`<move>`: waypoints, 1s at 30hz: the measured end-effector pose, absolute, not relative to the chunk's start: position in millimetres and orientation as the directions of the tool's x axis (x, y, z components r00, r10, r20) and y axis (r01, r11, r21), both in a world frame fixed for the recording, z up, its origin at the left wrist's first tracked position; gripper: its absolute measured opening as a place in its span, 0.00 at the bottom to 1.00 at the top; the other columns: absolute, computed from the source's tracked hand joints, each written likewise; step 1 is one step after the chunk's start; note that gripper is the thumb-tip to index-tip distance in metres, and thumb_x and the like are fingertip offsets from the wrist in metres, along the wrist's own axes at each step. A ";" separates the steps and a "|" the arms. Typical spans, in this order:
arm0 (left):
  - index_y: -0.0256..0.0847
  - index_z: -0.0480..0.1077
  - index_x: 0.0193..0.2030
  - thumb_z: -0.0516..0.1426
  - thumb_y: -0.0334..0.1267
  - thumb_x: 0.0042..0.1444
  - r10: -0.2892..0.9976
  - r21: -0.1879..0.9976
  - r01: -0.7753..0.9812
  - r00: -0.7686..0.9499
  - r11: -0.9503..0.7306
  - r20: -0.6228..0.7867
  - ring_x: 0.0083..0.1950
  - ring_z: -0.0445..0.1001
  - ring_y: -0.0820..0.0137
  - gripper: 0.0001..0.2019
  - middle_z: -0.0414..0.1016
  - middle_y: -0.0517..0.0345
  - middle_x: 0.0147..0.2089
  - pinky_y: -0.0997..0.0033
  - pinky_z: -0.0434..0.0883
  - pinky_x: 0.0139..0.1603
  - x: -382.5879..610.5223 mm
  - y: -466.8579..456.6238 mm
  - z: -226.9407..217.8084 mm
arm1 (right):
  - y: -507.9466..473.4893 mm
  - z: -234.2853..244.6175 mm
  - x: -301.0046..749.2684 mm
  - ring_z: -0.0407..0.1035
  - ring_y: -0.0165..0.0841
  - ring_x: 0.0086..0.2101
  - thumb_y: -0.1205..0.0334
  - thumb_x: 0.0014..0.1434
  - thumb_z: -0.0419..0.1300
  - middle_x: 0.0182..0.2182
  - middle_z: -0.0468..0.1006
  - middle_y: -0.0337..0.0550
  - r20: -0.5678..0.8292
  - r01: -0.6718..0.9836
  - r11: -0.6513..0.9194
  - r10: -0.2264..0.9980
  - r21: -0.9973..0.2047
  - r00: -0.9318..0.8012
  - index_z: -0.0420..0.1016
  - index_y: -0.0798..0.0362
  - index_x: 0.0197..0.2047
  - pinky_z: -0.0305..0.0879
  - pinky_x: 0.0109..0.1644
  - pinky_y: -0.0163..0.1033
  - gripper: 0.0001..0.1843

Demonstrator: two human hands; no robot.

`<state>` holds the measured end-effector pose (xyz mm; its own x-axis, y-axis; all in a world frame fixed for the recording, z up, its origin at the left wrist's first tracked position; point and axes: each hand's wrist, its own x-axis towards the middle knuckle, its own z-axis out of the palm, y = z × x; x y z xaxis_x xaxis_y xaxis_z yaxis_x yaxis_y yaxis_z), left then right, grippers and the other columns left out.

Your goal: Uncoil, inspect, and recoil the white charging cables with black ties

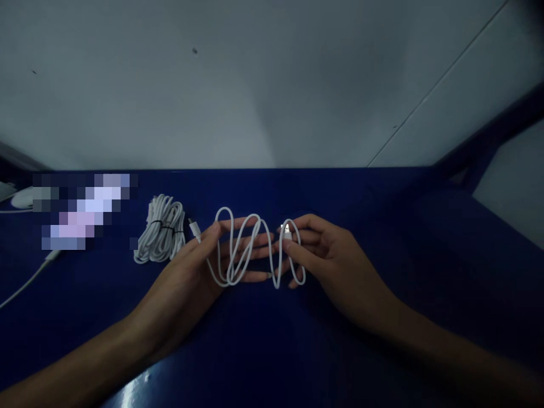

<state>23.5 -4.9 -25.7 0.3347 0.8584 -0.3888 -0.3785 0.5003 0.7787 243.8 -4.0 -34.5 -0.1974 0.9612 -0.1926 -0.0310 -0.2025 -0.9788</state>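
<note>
A white USB cable (250,249) hangs in loose zigzag loops between my two hands. My left hand (204,263) supports the looped part, with its thumb on the cable and its fingers stretched beneath the loops. One small plug (194,228) sticks out past the left thumb. Between thumb and fingers of my right hand (325,246) is the metal-tipped USB plug (287,232) at the other end, with a loop of cable lying over it. Just left of my left hand lie several bundled white cables (161,229), bound with dark ties.
All this is over a blue table (272,351) that meets a pale wall (255,85) at the back. At the left are a blurred-out bright object (89,212), a white cord (28,283) leading to it, and a white rounded object (23,198).
</note>
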 end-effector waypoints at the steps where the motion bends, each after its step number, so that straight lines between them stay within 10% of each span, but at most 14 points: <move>1: 0.43 0.78 0.66 0.57 0.50 0.77 0.860 0.781 -0.379 0.338 0.497 -0.383 0.70 0.77 0.45 0.20 0.82 0.41 0.66 0.51 0.82 0.60 23.3 -5.1 -25.7 | -3.5 -34.1 243.7 0.81 0.36 0.32 0.57 0.67 0.71 0.37 0.84 0.43 -0.201 -0.042 -0.214 0.959 -0.976 -0.200 0.74 0.50 0.44 0.81 0.31 0.40 0.11; 23: 0.38 0.79 0.58 0.56 0.44 0.78 0.900 0.768 -0.472 0.277 0.433 -0.338 0.67 0.79 0.44 0.15 0.81 0.39 0.66 0.45 0.80 0.62 24.5 -3.7 -29.1 | 2.5 -35.7 251.7 0.82 0.38 0.44 0.55 0.67 0.73 0.46 0.88 0.49 -0.299 -0.228 -0.358 0.920 -0.906 -0.254 0.82 0.51 0.56 0.75 0.54 0.46 0.17; 30: 0.38 0.80 0.60 0.55 0.47 0.78 0.865 0.759 -0.432 0.358 0.487 -0.351 0.68 0.79 0.45 0.18 0.80 0.37 0.67 0.47 0.81 0.62 21.8 -4.7 -28.9 | 3.7 -36.0 249.3 0.73 0.30 0.32 0.46 0.68 0.72 0.34 0.82 0.40 -0.255 -0.090 -0.310 0.890 -0.947 -0.378 0.87 0.49 0.48 0.70 0.40 0.39 0.16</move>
